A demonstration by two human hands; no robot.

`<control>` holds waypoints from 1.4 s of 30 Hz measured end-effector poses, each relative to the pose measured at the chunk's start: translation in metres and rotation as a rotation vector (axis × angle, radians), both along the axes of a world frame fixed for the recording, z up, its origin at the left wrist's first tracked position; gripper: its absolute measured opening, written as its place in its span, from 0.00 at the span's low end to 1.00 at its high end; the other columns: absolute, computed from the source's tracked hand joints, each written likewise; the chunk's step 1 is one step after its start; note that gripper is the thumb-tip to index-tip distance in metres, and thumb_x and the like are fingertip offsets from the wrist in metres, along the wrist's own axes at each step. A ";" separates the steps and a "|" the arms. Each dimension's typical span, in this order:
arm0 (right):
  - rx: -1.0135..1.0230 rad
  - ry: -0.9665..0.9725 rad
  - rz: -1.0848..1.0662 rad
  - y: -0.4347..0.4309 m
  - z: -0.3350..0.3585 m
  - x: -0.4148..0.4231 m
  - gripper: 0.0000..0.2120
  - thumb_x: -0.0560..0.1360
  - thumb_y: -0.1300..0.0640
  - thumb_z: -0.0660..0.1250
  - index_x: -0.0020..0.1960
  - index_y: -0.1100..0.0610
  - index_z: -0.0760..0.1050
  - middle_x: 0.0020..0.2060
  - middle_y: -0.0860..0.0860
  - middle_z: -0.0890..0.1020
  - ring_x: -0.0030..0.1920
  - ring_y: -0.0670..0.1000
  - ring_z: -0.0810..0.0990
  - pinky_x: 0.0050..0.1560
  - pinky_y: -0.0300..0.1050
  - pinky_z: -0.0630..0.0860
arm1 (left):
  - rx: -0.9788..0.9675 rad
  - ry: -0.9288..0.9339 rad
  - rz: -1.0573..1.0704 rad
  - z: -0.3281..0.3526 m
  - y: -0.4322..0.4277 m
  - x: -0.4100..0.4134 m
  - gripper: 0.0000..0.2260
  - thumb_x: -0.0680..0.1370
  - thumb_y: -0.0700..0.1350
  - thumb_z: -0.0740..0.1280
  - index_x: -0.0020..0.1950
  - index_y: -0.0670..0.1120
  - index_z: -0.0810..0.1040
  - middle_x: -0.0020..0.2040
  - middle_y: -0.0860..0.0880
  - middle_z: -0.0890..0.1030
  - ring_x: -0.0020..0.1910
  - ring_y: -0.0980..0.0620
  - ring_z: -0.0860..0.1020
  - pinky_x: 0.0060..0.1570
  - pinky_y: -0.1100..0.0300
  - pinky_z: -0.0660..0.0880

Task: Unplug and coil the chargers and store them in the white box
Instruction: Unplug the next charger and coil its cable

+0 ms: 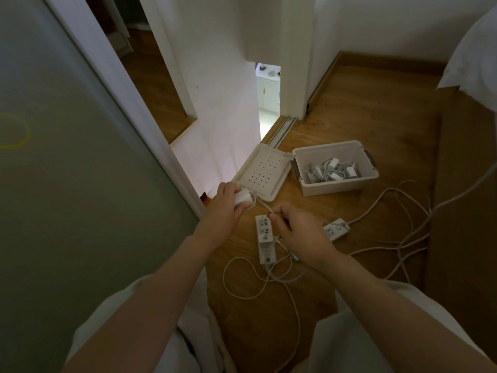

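Between hands, thin white cable (263, 205) slopes down L-to-R. L hand (228, 203) curled round white charger brick (241, 200); R hand (298, 232) pinches cable at fingertips. Open white plastic box (338, 188) lies fwd-right, nearer R hand, holds coiled chargers. 1 small white charger (264, 239) plugged in white power strip (262, 222).

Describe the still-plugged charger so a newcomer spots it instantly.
On the wooden floor, nearer the person than the white box, a power strip lies left of the right hand. The plugged charger stands in its middle. Unlike the loose charger in the left hand and those in the box, it sits in a socket.
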State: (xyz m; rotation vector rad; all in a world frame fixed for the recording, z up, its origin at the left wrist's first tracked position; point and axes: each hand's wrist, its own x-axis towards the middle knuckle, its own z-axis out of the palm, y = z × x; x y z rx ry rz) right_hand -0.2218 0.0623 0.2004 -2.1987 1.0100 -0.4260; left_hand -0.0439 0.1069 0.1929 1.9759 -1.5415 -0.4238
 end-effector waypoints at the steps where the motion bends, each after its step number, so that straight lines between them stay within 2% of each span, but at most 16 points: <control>1: -0.010 -0.007 -0.029 0.001 -0.001 0.001 0.08 0.81 0.51 0.55 0.50 0.51 0.71 0.31 0.46 0.76 0.29 0.44 0.73 0.28 0.33 0.65 | -0.011 -0.015 0.003 0.001 -0.001 -0.002 0.13 0.79 0.47 0.62 0.59 0.42 0.67 0.54 0.50 0.66 0.45 0.56 0.70 0.45 0.63 0.71; 4: 0.015 -0.065 -0.241 -0.009 0.001 0.001 0.10 0.81 0.52 0.54 0.51 0.54 0.72 0.30 0.45 0.74 0.28 0.44 0.72 0.29 0.38 0.69 | -0.009 -0.058 -0.031 0.003 -0.003 -0.004 0.12 0.80 0.48 0.61 0.59 0.42 0.67 0.55 0.49 0.67 0.45 0.54 0.72 0.45 0.57 0.75; 6: 0.004 -0.114 -0.329 -0.017 0.003 -0.003 0.11 0.81 0.52 0.54 0.52 0.55 0.73 0.30 0.45 0.73 0.28 0.43 0.71 0.29 0.40 0.66 | 0.024 -0.092 -0.058 0.002 -0.004 -0.005 0.12 0.80 0.48 0.61 0.59 0.43 0.67 0.56 0.48 0.67 0.46 0.53 0.73 0.44 0.56 0.76; 10: -0.052 -0.062 -0.266 -0.015 0.004 -0.003 0.10 0.81 0.53 0.54 0.51 0.53 0.73 0.28 0.44 0.72 0.26 0.42 0.69 0.28 0.36 0.61 | -0.001 -0.050 -0.012 0.002 -0.005 -0.005 0.12 0.80 0.48 0.61 0.58 0.43 0.66 0.55 0.48 0.67 0.45 0.53 0.73 0.44 0.55 0.77; 14: -0.047 -0.095 -0.323 -0.018 0.003 -0.005 0.10 0.81 0.54 0.54 0.52 0.53 0.74 0.28 0.43 0.71 0.27 0.41 0.69 0.29 0.38 0.61 | -0.023 -0.016 0.006 0.003 -0.006 -0.005 0.12 0.80 0.48 0.60 0.59 0.42 0.66 0.55 0.51 0.66 0.48 0.55 0.71 0.41 0.66 0.72; 16: -0.062 -0.051 -0.239 -0.016 0.005 -0.005 0.09 0.81 0.53 0.54 0.51 0.52 0.72 0.27 0.44 0.71 0.25 0.41 0.69 0.30 0.37 0.63 | -0.020 0.023 0.036 0.002 -0.007 -0.005 0.12 0.80 0.48 0.60 0.59 0.42 0.65 0.55 0.51 0.66 0.49 0.56 0.70 0.38 0.71 0.70; 19: -0.004 0.066 0.052 -0.002 0.008 -0.003 0.08 0.81 0.52 0.54 0.55 0.52 0.71 0.33 0.46 0.77 0.30 0.44 0.75 0.28 0.35 0.70 | 0.001 0.132 0.135 0.002 -0.011 -0.005 0.11 0.80 0.47 0.61 0.57 0.42 0.64 0.54 0.48 0.68 0.46 0.55 0.72 0.38 0.68 0.72; 21: 0.045 0.109 0.176 0.008 0.008 -0.001 0.08 0.81 0.53 0.55 0.56 0.52 0.70 0.37 0.47 0.78 0.35 0.46 0.78 0.35 0.36 0.74 | 0.019 0.271 0.228 0.003 -0.014 -0.008 0.10 0.80 0.47 0.61 0.56 0.45 0.63 0.54 0.46 0.70 0.45 0.52 0.75 0.40 0.59 0.76; 23: 0.058 0.131 0.247 0.015 0.006 0.002 0.08 0.81 0.54 0.56 0.56 0.53 0.71 0.39 0.47 0.78 0.38 0.46 0.78 0.40 0.38 0.76 | 0.031 0.499 0.313 0.009 -0.017 -0.012 0.09 0.81 0.47 0.59 0.55 0.45 0.62 0.51 0.46 0.72 0.42 0.51 0.77 0.41 0.55 0.79; 26: 0.098 0.178 0.314 0.025 -0.004 0.008 0.08 0.80 0.53 0.56 0.55 0.53 0.72 0.44 0.49 0.81 0.42 0.47 0.79 0.47 0.45 0.78 | 0.045 0.852 0.394 0.015 -0.020 -0.016 0.11 0.82 0.48 0.57 0.58 0.43 0.62 0.47 0.46 0.75 0.37 0.51 0.79 0.43 0.55 0.80; 30: 0.193 0.225 0.327 0.025 -0.017 0.012 0.08 0.81 0.57 0.56 0.55 0.56 0.73 0.50 0.50 0.82 0.49 0.48 0.81 0.54 0.48 0.77 | -0.031 1.544 0.339 0.025 -0.018 -0.026 0.13 0.83 0.46 0.54 0.63 0.40 0.68 0.45 0.42 0.77 0.36 0.50 0.77 0.34 0.58 0.80; 33: 0.186 0.258 0.290 0.012 -0.021 0.009 0.09 0.80 0.62 0.58 0.55 0.57 0.75 0.53 0.51 0.81 0.53 0.49 0.79 0.58 0.48 0.75 | -0.024 1.760 0.292 0.031 -0.015 -0.025 0.12 0.82 0.46 0.56 0.54 0.41 0.75 0.42 0.42 0.77 0.35 0.50 0.74 0.28 0.60 0.77; 36: 0.173 0.281 0.238 -0.003 -0.024 0.004 0.10 0.79 0.64 0.59 0.55 0.56 0.77 0.54 0.49 0.79 0.54 0.49 0.78 0.57 0.45 0.75 | 0.049 1.717 0.158 0.036 -0.014 -0.017 0.13 0.82 0.47 0.54 0.51 0.41 0.75 0.37 0.44 0.75 0.24 0.54 0.69 0.19 0.66 0.66; 38: 0.195 0.210 0.178 -0.012 -0.021 -0.001 0.10 0.80 0.60 0.58 0.54 0.56 0.77 0.50 0.47 0.80 0.49 0.46 0.78 0.49 0.39 0.75 | 0.099 1.638 0.082 0.037 -0.012 -0.010 0.15 0.82 0.48 0.53 0.48 0.42 0.75 0.33 0.46 0.75 0.20 0.56 0.66 0.17 0.68 0.60; 40: 0.185 0.126 0.124 -0.019 -0.016 -0.005 0.09 0.80 0.56 0.58 0.47 0.52 0.77 0.42 0.43 0.78 0.41 0.42 0.75 0.42 0.37 0.70 | 0.156 1.448 0.020 0.035 -0.010 -0.003 0.17 0.82 0.50 0.52 0.49 0.42 0.76 0.32 0.47 0.74 0.20 0.57 0.65 0.17 0.68 0.58; 42: 0.110 0.127 0.107 -0.024 -0.013 -0.010 0.09 0.79 0.56 0.60 0.41 0.49 0.74 0.37 0.42 0.73 0.38 0.43 0.72 0.42 0.39 0.67 | 0.222 1.190 -0.048 0.033 -0.008 0.002 0.16 0.82 0.51 0.52 0.51 0.43 0.76 0.32 0.45 0.71 0.21 0.56 0.65 0.18 0.67 0.58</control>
